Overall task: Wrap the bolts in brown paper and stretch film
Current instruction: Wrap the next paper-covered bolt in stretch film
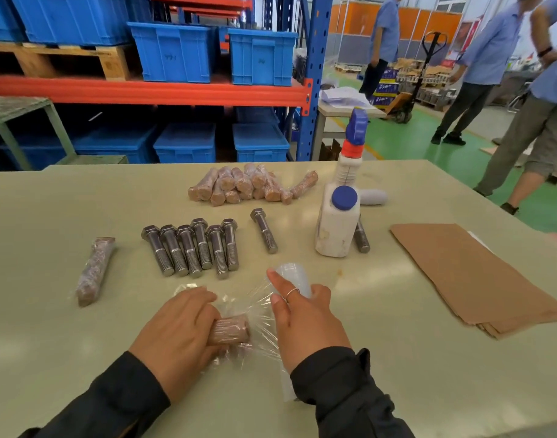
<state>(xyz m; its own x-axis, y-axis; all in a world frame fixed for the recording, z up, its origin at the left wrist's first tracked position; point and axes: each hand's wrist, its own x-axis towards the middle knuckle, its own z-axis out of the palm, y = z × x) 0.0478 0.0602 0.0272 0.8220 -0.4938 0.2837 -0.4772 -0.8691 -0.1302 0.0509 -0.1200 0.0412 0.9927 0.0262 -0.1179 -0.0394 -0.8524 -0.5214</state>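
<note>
Paper-wrapped bolt [229,329] lying on the table [381,343] near its front edge, half swathed in stretch film [255,306] drawn across from the film roll [291,279]. Judged mid-task: about a dozen finished bundles [248,184] piled at the back, 1 more wrapped bolt [95,270] off to the left. Left to do: 6 bare bolts [191,248] in a row, 1 bolt [264,230] beside them, 1 partly hidden behind the white bottle [337,222]. Brown paper sheets [470,276] stacked at the right. Left hand [179,330] curled over the bolt, clasping it. Right hand [302,324] wrapped round the roll, index finger extended.
</note>
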